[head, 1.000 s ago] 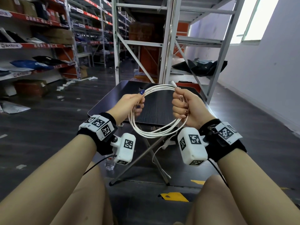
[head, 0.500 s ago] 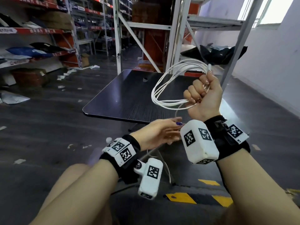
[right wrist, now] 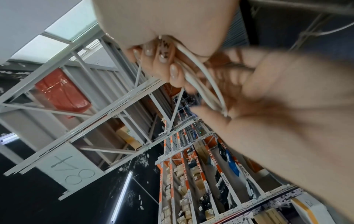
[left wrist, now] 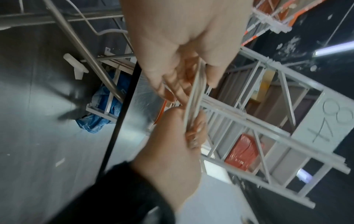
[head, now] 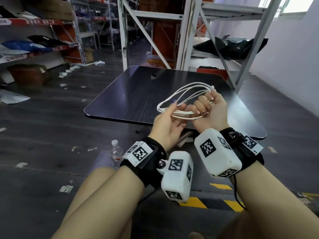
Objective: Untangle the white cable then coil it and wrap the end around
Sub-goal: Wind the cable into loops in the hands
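Note:
The white cable is gathered into a coil of several loops above the near edge of the black table. My right hand, palm up, grips one side of the coil in a fist, with a cable end poking out above the fingers. My left hand sits just left of it, thumb up and fingers reaching under the lower strands. In the left wrist view the cable runs between the left hand's thumb and fingers into the right fist. The right wrist view shows the cable leaving that fist.
A small dark cap stands at the far middle of the table. A water bottle is on the floor by my left knee. White metal racks rise behind the table, and a wall closes off the right side.
The right hand has lowered the coil towards the table's near edge and turned palm up. The left hand has come up from below and taken hold of the lower strands.

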